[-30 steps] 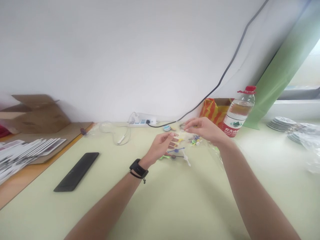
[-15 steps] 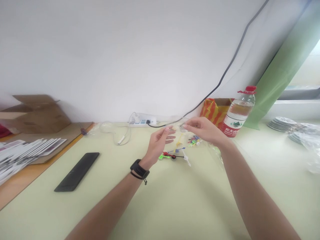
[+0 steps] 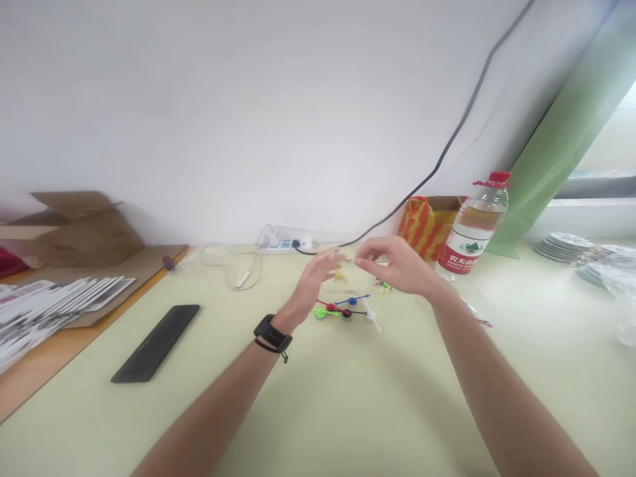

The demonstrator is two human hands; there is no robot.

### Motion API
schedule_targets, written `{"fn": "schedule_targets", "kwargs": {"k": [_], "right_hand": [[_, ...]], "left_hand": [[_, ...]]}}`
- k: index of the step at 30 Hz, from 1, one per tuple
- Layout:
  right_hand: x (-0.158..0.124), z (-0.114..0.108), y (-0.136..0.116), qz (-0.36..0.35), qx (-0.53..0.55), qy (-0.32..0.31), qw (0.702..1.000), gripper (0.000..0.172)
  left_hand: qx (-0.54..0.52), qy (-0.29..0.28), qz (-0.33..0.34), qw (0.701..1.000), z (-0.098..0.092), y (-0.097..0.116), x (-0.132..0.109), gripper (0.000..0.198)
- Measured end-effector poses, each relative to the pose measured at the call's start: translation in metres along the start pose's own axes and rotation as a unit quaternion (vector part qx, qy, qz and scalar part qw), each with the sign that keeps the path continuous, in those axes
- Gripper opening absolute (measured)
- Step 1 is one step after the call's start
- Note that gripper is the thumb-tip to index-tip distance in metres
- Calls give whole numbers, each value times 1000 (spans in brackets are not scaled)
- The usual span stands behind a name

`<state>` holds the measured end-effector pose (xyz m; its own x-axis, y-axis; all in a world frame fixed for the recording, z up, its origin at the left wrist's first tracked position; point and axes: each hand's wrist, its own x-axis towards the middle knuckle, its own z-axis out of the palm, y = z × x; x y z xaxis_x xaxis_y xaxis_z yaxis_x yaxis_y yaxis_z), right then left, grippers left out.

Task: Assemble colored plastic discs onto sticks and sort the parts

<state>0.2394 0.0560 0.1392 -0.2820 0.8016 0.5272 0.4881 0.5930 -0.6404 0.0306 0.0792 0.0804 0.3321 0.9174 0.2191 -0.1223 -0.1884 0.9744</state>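
My left hand (image 3: 312,283), with a dark watch (image 3: 273,333) on the wrist, is raised over the table, its fingers stretched out. Just below its fingertips is a small yellow pointer (image 3: 339,274), blurred; whether it touches the hand I cannot tell. Facing it, my right hand (image 3: 400,266) has thumb and forefinger drawn together, and what they pinch is too small to make out. Beneath the hands lie clock-hand-like pointers: red (image 3: 330,307), green (image 3: 320,313), black (image 3: 346,313), blue (image 3: 353,301) and white (image 3: 371,315). More small coloured pieces (image 3: 382,286) are partly hidden behind my right hand.
A black flat case (image 3: 156,343) lies at left, near stacked white cards (image 3: 84,301) and a cardboard box (image 3: 79,228). A power strip (image 3: 284,240) sits by the wall. At right stand a water bottle (image 3: 470,232), a striped bag (image 3: 422,222) and stacked discs (image 3: 564,245).
The yellow pointer has shifted left, under my left fingertips. My left fingers have drawn closer together and straightened. The clear plastic near my right fingers is gone from there; more of the blue pointer shows.
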Motion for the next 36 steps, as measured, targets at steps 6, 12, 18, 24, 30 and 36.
{"fn": "schedule_targets", "kwargs": {"k": [6,12,18,24,30,36], "right_hand": [[1,1,1,-1,11,60,998,20],[2,-6,3,-4,13,174,985,28],[2,-9,8,-1,37,150,988,26],[2,-3,12,16,77,114,990,27],[3,-8,16,21,87,167,982,21],[1,-8,17,21,56,76,995,9]], "left_hand": [[21,-29,-2,999,-3,4,-1,55],[16,-78,-21,997,-9,6,-1,60],[2,25,-1,1000,-14,-6,8,62],[-32,50,-13,998,-18,-6,11,57],[-42,108,-18,993,-23,-2,10,55],[-1,50,-23,999,-23,-2,8,53]]}}
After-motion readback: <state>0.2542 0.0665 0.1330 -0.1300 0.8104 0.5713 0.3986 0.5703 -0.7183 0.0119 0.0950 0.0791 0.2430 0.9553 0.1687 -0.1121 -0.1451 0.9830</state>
